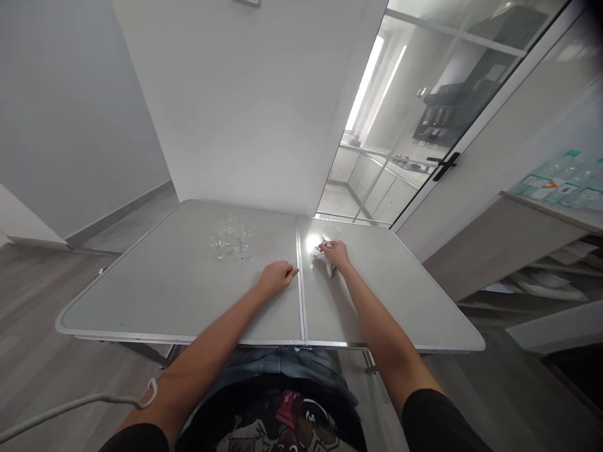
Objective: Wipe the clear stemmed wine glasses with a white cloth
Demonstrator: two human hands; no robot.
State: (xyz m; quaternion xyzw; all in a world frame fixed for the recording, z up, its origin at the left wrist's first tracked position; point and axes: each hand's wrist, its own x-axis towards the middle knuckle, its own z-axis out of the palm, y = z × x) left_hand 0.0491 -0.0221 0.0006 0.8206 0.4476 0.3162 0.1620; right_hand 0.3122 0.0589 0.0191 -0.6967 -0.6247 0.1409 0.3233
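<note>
Flooring of grey planks (28, 314) is met at left by a blue-grey wall (75, 113). Small clear glasses (229, 238) are clustered on the left half of a pale-grey metal-edged table (188, 289). The left hand (277, 278) is curled into a loose fist beside the silver centre seam (302, 304); on the right half, a clear round-rimmed glass (331, 233) is pinched by the right hand (336, 253) near a white cloth (330, 271). A glazed door (400, 119) and shelved clear bottles (560, 179) are seen beyond

A plain white wall (240, 107) stands behind the gray folding table (155, 295), above wood-look flooring (28, 307). At right, a glass-paned door (405, 119) with a black handle (443, 166) shows a bright window (365, 81) beyond; nearby, a shelf unit (485, 245) bears plastic bottles (558, 182).
</note>
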